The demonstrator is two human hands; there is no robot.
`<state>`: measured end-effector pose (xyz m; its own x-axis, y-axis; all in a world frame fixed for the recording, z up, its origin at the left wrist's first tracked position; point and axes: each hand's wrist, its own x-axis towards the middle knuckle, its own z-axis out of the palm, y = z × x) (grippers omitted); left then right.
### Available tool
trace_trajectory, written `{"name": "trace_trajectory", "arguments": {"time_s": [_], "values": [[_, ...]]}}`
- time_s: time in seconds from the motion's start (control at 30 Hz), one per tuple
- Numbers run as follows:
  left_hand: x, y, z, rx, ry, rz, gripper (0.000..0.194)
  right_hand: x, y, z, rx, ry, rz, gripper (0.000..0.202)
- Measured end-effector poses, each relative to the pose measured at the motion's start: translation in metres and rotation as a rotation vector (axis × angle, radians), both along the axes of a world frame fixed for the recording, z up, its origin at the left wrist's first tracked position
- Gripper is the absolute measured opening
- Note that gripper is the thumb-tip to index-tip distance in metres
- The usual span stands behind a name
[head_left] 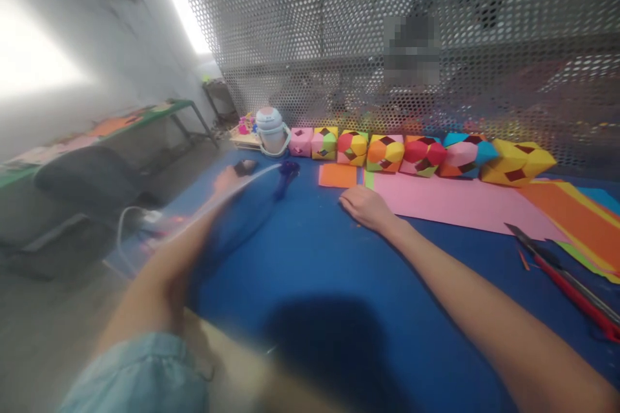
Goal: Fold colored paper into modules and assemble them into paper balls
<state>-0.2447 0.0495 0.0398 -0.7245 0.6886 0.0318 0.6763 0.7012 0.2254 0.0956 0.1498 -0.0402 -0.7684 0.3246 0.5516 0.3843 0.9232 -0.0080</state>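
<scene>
My left hand (pixel 224 182) reaches toward the far left of the blue table and is smeared by motion. A small dark object (pixel 245 168) is at its fingertips; whether it is gripped does not show. Beside it, a dark blue object (pixel 289 169), too blurred to name, stands on the table. A pale, streaked strip or cord (pixel 227 197) crosses over my left forearm. My right hand (pixel 365 206) rests palm down, fingers curled together, at the left end of a long pink paper sheet (pixel 436 197). Just behind it lies a stack of small orange papers (pixel 339 175).
Several folded paper polyhedra (pixel 385 153) line the table's back along a perforated metal screen (pixel 329 26). A white lidded container (pixel 272 132) stands at their left. On the right lie a red-handled cutter knife (pixel 562 277) and colored sheets (pixel 576 219). A grey chair (pixel 92 187) is at left.
</scene>
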Motion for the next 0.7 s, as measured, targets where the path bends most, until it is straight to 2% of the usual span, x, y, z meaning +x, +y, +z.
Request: {"name": "trace_trajectory", "arguments": {"time_s": [0.1, 0.43, 0.6, 0.7], "values": [[-0.003, 0.007, -0.003, 0.011, 0.006, 0.061, 0.068, 0.0, 0.0, 0.0, 0.012, 0.003, -0.004, 0.032], [-0.005, 0.014, -0.006, 0.024, 0.021, 0.065, 0.071, 0.0, 0.0, -0.001, 0.007, 0.004, -0.015, 0.032], [-0.015, 0.004, 0.0, 0.004, -0.052, 0.04, 0.078, -0.001, 0.001, -0.002, 0.012, 0.005, -0.011, 0.032], [-0.023, -0.007, 0.003, -0.002, -0.107, -0.025, 0.067, -0.001, 0.002, -0.003, 0.005, 0.004, -0.007, 0.033]]}}
